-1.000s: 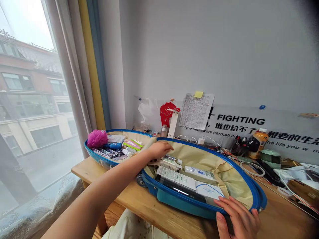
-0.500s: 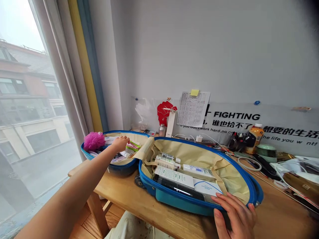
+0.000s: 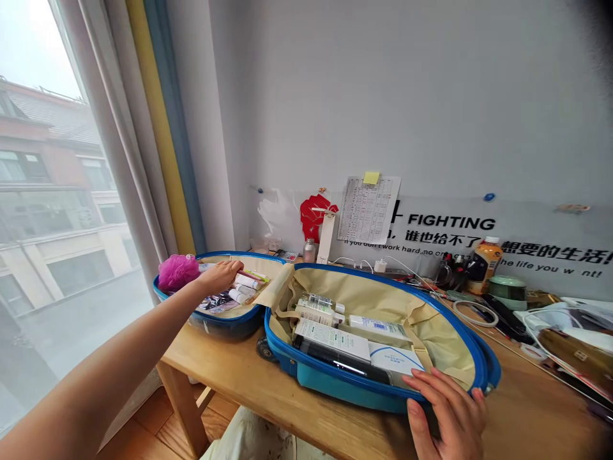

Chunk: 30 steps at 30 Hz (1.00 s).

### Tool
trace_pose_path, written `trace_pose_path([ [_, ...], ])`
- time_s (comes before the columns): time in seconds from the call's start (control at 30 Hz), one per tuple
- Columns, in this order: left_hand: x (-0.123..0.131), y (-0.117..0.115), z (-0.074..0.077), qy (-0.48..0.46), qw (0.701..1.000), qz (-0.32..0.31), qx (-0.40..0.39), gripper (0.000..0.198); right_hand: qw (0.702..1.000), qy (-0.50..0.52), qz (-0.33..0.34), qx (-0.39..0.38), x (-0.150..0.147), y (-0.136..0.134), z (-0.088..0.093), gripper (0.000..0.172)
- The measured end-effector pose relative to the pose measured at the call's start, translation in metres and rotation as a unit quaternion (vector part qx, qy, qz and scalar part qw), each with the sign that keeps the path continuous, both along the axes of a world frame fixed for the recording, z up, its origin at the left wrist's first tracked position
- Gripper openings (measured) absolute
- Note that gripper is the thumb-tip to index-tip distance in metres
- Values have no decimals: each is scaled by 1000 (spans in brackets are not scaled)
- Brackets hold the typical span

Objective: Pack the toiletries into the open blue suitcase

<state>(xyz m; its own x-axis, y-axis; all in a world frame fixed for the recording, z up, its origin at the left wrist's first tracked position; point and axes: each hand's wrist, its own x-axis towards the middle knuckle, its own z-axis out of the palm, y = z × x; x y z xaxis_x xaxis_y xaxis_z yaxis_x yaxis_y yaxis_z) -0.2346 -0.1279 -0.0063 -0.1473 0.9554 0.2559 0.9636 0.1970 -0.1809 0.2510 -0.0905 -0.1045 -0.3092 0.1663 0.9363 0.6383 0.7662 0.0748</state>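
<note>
An open blue suitcase (image 3: 378, 401) with a beige lining lies on the wooden desk, its two halves side by side. Over the left half (image 3: 215, 317), my left hand (image 3: 221, 276) has its fingers closed on one end of a slim pink-and-green item (image 3: 253, 276), partly hidden by the hand. Small white tubes (image 3: 241, 292) and a purple bath puff (image 3: 178, 273) lie in that half. My right hand (image 3: 450, 409) rests on the front rim of the right half, fingers stretched. Near its fingertips are a white box (image 3: 395, 359) and a black cylinder (image 3: 340, 363).
Inside the right half are also clear bottles (image 3: 320, 310) and a white tube (image 3: 377, 325). Behind it stand a silver bottle (image 3: 309, 250) and an orange drink bottle (image 3: 483, 265). Cables (image 3: 474, 313) and a green-lidded jar (image 3: 507, 292) are at the right. A window (image 3: 48, 191) is at the left.
My left hand has shifted slightly left and lower in the view, and the slim pink-and-green item now shows at its fingers. My right hand stays on the suitcase rim.
</note>
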Motion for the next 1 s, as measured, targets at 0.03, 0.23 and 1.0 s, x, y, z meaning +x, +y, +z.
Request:
trace_pose_path([
  [0.03, 4, -1, 5, -1, 1000, -7, 20, 22, 1000, 2, 0, 0, 0, 0, 0, 21],
  [0.23, 57, 24, 32, -26, 997, -46, 65, 36, 1000, 14, -1, -2, 1, 2, -3, 22],
  [1.0, 159, 92, -15, -15, 957, -242, -161, 27, 1000, 10, -3, -8, 3, 3, -6, 22],
])
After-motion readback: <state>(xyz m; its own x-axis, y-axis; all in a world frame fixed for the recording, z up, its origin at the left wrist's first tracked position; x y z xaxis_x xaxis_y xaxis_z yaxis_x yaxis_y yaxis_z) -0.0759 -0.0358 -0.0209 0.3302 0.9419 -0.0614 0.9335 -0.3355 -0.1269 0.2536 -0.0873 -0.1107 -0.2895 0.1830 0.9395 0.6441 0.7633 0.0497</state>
